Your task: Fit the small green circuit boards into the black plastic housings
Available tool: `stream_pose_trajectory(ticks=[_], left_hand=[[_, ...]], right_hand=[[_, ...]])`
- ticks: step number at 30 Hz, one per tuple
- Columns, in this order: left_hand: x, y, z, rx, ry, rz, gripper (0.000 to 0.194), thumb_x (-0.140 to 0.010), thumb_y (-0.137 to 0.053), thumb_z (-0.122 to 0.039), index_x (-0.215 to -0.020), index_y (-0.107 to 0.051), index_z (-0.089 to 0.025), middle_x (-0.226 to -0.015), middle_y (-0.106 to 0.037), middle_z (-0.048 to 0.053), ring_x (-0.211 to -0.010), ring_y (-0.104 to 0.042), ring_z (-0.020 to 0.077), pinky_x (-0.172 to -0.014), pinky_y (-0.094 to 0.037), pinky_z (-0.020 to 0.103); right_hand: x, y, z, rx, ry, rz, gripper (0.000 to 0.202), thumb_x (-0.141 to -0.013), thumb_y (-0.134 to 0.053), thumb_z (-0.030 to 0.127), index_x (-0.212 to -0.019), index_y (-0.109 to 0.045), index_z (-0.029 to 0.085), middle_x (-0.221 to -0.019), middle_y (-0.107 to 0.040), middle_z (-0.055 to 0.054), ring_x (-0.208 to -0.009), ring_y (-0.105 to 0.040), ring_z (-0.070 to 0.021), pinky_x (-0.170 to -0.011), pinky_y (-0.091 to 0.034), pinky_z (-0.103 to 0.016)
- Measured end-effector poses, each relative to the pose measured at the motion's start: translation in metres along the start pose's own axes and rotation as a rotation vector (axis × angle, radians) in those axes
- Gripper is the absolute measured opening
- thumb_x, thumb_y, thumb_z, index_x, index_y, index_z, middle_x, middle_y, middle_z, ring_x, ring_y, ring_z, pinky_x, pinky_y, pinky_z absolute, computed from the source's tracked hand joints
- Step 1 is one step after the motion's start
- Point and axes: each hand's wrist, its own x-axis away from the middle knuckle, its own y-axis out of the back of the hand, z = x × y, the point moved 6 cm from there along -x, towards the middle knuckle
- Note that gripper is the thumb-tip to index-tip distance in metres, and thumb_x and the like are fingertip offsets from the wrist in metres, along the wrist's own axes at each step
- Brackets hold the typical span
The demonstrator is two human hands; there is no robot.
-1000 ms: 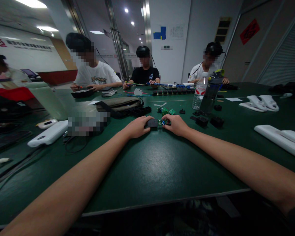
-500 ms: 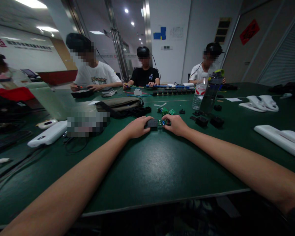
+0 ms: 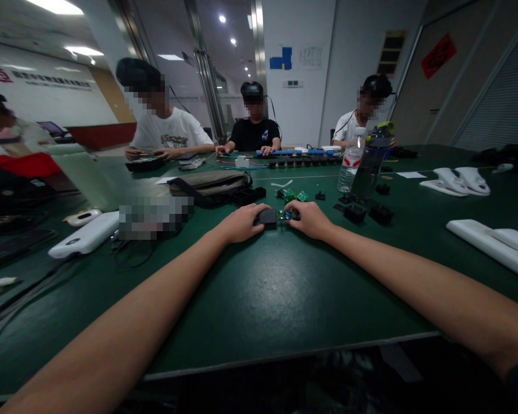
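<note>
My left hand [image 3: 243, 223] grips the left end of a small black box [image 3: 268, 218] on the green table [image 3: 276, 287]. Just to the right, my right hand [image 3: 308, 219] pinches a small circuit board [image 3: 288, 215] with green and blue parts. Board and box are side by side; whether they touch is too small to tell. Behind my hands lie more green circuit boards [image 3: 301, 196] and a small black part [image 3: 320, 196]. Black boxes [image 3: 380, 214] sit to the right of my right hand.
A water bottle [image 3: 350, 167] and a dark bottle [image 3: 369, 167] stand behind the black boxes. Beyond my left hand lies a grey-brown bag [image 3: 211, 184]. White devices [image 3: 492, 244] are at the right, a white power bank [image 3: 84, 236] at the left. Several people sit around the table.
My hands, the black box and the board keep almost the same places. Across the table, the hands of the person in black have shifted slightly.
</note>
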Motion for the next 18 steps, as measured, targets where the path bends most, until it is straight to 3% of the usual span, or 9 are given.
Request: stream_pose_trajectory(ticks=[18], left_hand=[[0.0, -0.0013, 0.0009, 0.008, -0.009, -0.001, 0.053, -0.08, -0.054, -0.026, -0.133, -0.053, -0.021, -0.117, -0.063, 0.01, -0.108, -0.062, 0.0265, -0.1, -0.048, 0.04]], right_hand=[[-0.0001, -0.0006, 0.0, -0.011, 0.011, 0.004, 0.03, -0.075, -0.073, 0.017, -0.104, -0.069, 0.021, -0.083, -0.071, -0.001, -0.075, -0.064, -0.0162, -0.072, -0.045, -0.027]])
